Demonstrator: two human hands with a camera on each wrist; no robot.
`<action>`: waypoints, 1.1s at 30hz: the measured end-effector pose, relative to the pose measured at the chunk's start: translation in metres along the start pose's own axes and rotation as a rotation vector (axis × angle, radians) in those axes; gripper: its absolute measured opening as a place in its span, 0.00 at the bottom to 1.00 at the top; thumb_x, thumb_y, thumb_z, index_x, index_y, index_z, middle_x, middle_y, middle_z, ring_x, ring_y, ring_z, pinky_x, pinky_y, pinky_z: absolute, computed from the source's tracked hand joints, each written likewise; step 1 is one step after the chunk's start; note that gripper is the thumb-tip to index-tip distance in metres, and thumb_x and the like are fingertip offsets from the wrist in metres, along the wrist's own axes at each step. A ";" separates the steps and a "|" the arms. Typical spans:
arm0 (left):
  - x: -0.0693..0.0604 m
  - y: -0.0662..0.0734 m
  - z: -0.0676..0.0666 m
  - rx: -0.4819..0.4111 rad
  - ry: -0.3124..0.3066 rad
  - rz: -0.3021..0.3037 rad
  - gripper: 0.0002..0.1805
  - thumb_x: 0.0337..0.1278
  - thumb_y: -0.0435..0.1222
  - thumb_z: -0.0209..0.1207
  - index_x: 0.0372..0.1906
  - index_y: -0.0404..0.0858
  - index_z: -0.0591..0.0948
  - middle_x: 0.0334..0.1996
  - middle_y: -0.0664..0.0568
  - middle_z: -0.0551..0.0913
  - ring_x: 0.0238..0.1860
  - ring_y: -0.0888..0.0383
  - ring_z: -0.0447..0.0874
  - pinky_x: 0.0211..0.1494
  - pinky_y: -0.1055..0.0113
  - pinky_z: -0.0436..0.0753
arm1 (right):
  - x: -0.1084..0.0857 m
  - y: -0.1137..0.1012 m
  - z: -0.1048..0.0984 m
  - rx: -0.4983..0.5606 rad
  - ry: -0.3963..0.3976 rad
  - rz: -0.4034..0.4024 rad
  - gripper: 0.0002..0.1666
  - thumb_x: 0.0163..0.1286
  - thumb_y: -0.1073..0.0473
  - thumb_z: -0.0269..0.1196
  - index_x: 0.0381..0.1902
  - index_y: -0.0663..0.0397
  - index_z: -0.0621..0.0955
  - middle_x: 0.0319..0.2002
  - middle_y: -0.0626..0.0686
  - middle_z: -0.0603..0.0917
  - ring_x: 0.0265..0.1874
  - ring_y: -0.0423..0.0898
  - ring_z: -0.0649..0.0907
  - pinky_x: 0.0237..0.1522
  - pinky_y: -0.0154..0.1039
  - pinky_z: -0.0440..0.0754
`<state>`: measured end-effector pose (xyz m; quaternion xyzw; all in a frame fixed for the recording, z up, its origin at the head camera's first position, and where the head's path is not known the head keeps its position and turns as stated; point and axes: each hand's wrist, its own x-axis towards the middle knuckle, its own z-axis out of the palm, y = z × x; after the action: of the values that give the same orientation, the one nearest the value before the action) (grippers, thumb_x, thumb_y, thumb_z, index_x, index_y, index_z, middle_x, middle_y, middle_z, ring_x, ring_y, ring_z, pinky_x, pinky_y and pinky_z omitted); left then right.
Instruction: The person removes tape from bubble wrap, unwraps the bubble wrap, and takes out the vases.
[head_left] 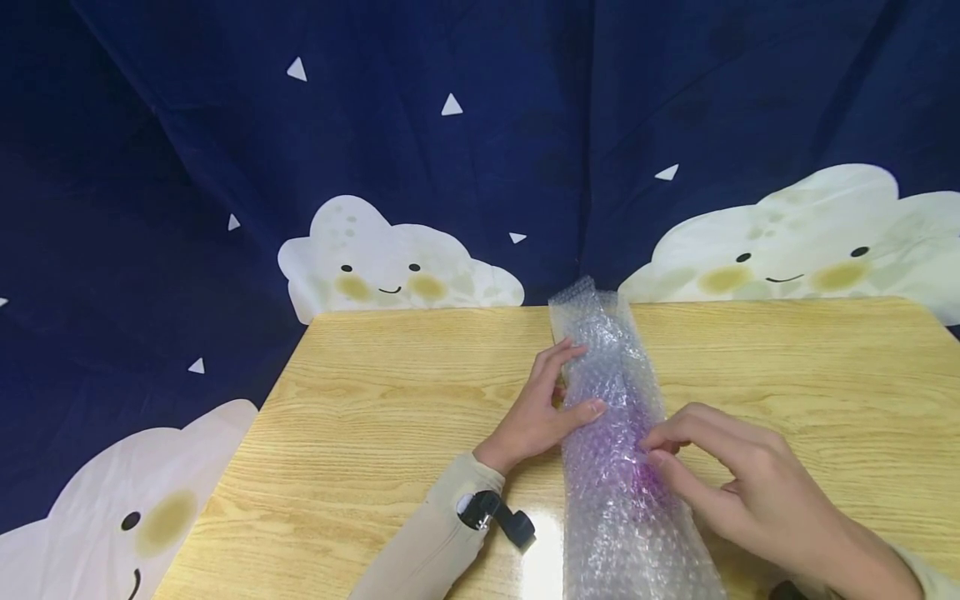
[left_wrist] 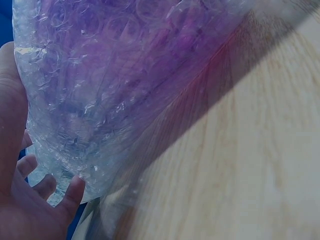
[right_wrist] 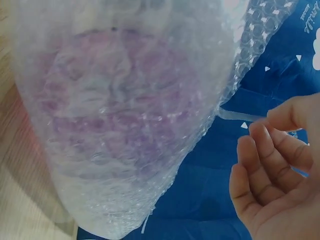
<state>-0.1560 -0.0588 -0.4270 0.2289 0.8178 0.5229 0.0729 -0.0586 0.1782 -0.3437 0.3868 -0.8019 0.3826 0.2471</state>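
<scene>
The purple bubble-wrapped bundle (head_left: 603,450) stretches lengthwise before me over the tabletop (head_left: 405,400); whether it rests fully, I can't tell. My left hand (head_left: 531,421) is spread at its left side, thumb across the wrap; my right hand (head_left: 757,479) pinches a translucent strip (right_wrist: 240,115) at its right edge. I'd expect it light, soft-skinned, slippery, perhaps fragile inside: best cradled broadly around the purple middle.

In the right wrist view, the white word "Smile" (right_wrist: 311,19) is showing on the blue cloth (right_wrist: 200,205), up at two o'clock. Tinier white letters (right_wrist: 298,12) are sitting beside it, too small to read.
</scene>
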 end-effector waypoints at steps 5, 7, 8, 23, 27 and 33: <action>0.000 -0.001 0.000 -0.002 -0.002 0.000 0.41 0.64 0.64 0.60 0.79 0.67 0.59 0.84 0.65 0.46 0.79 0.54 0.64 0.73 0.62 0.75 | 0.000 0.004 -0.001 -0.045 -0.010 0.106 0.23 0.51 0.76 0.74 0.40 0.45 0.87 0.36 0.38 0.88 0.38 0.25 0.84 0.47 0.17 0.80; 0.000 -0.001 0.000 -0.001 -0.003 0.003 0.41 0.64 0.63 0.61 0.79 0.66 0.59 0.84 0.65 0.46 0.78 0.54 0.64 0.72 0.63 0.75 | 0.000 0.006 -0.002 -0.062 -0.023 0.149 0.23 0.52 0.76 0.74 0.40 0.45 0.87 0.36 0.38 0.88 0.37 0.25 0.84 0.47 0.17 0.80; 0.001 -0.001 0.000 0.003 -0.002 0.008 0.41 0.64 0.63 0.61 0.79 0.66 0.59 0.84 0.64 0.46 0.78 0.54 0.64 0.72 0.63 0.75 | 0.000 0.007 -0.002 -0.068 -0.022 0.156 0.23 0.52 0.76 0.73 0.40 0.45 0.87 0.36 0.39 0.88 0.37 0.25 0.84 0.47 0.17 0.80; 0.001 -0.002 0.000 0.025 0.007 0.022 0.40 0.65 0.61 0.60 0.79 0.63 0.59 0.84 0.62 0.47 0.67 0.58 0.72 0.64 0.65 0.78 | 0.001 0.027 -0.001 -0.071 0.058 0.248 0.19 0.60 0.75 0.71 0.37 0.43 0.87 0.33 0.38 0.88 0.31 0.25 0.80 0.36 0.20 0.75; 0.001 -0.002 0.000 0.023 0.006 0.021 0.41 0.64 0.64 0.59 0.79 0.64 0.60 0.84 0.63 0.47 0.66 0.58 0.73 0.64 0.66 0.78 | 0.000 0.033 -0.001 -0.050 0.072 0.319 0.16 0.64 0.73 0.69 0.37 0.44 0.88 0.33 0.41 0.89 0.32 0.26 0.81 0.38 0.20 0.76; 0.001 -0.002 0.000 0.016 0.002 0.014 0.41 0.64 0.64 0.59 0.78 0.65 0.59 0.84 0.64 0.46 0.70 0.57 0.70 0.67 0.66 0.77 | -0.002 0.039 0.002 -0.034 0.068 0.432 0.12 0.68 0.67 0.69 0.38 0.41 0.88 0.34 0.38 0.89 0.33 0.27 0.82 0.37 0.20 0.75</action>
<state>-0.1575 -0.0591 -0.4290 0.2348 0.8205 0.5169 0.0664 -0.0894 0.1939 -0.3630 0.1887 -0.8636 0.4259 0.1927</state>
